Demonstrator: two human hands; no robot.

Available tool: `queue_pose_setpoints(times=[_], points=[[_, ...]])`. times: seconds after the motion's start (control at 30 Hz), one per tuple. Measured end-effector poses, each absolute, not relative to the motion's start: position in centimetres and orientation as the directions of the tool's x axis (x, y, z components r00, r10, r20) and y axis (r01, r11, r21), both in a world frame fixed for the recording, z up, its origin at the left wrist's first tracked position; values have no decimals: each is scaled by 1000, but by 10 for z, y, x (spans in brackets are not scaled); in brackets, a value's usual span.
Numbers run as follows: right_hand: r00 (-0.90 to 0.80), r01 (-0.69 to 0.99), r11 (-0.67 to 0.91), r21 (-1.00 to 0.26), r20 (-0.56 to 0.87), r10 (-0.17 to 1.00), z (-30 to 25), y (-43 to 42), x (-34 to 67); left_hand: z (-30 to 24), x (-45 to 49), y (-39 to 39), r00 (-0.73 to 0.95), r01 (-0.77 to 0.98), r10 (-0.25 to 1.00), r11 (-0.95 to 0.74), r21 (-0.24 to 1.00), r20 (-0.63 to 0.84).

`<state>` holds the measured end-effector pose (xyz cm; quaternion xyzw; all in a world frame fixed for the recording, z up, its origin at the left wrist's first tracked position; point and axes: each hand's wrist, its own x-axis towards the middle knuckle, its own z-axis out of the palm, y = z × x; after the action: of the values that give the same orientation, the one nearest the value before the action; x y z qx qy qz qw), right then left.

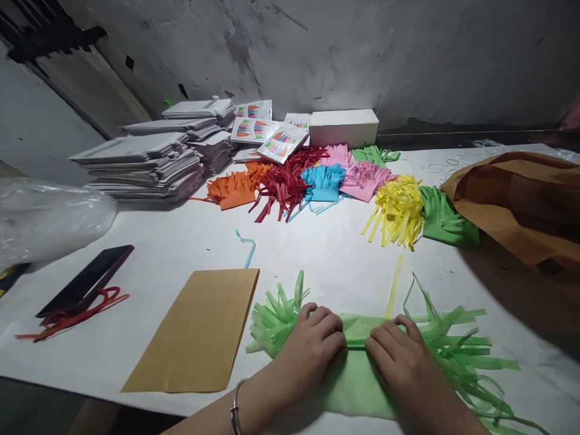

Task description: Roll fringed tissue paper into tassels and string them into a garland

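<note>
Sideways lies green fringed paper (356, 380), left hand (312, 347) and right hand (399, 356) pinching its middle.

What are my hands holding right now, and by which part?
Both the left hand and right hand grip the green fringed paper on its folded uncut middle; the fringes lie free.

Left hand (312, 350): bare; thin silver-coloured bangle (234, 408) round wrist, plain narrow metal band, slight shine. Left forearm bare up to frame edge. Right hand (403, 362): bare, likewise wrist and forearm. Both hands slim-fingered.
</note>
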<state>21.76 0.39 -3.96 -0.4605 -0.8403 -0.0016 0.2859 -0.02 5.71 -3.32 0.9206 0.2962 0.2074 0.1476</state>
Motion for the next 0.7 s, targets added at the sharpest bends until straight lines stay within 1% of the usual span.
queue_pose_setpoints(times=[0.1, 0.17, 0.23, 0.37, 0.43, 0.5, 0.57, 0.63, 0.7], points=[[-341, 815, 503, -288, 462, 818, -43, 0, 232, -31, 3, 54, 681, 544, 688, -705, 455, 252], [-324, 841, 464, -278, 427, 844, -44, -2, 237, -29, 7, 52, 657, 590, 726, -664, 459, 203], [-322, 873, 429, -232, 388, 864, -45, -2, 237, -24, 12, 51, 634, 644, 759, -625, 441, 149], [-268, 936, 330, -120, 366, 891, -43, 6, 228, -14, 23, 52, 589, 738, 808, -554, 385, 32], [-249, 948, 301, -107, 341, 906, -43, 11, 226, -11, 26, 54, 576, 767, 817, -534, 357, -14], [-231, 948, 285, -141, 312, 922, -42, 14, 226, -11, 26, 56, 574, 779, 818, -541, 317, -15], [-201, 942, 269, -201, 303, 931, -42, 14, 228, -14, 24, 56, 630, 745, 776, -616, 255, 34], [-185, 920, 282, -273, 330, 926, -41, 13, 229, -18, 23, 56, 734, 651, 669, -742, 162, 117], [-201, 883, 338, -327, 387, 900, -39, 11, 229, -22, 25, 56, 815, 551, 552, -833, 58, 175]])
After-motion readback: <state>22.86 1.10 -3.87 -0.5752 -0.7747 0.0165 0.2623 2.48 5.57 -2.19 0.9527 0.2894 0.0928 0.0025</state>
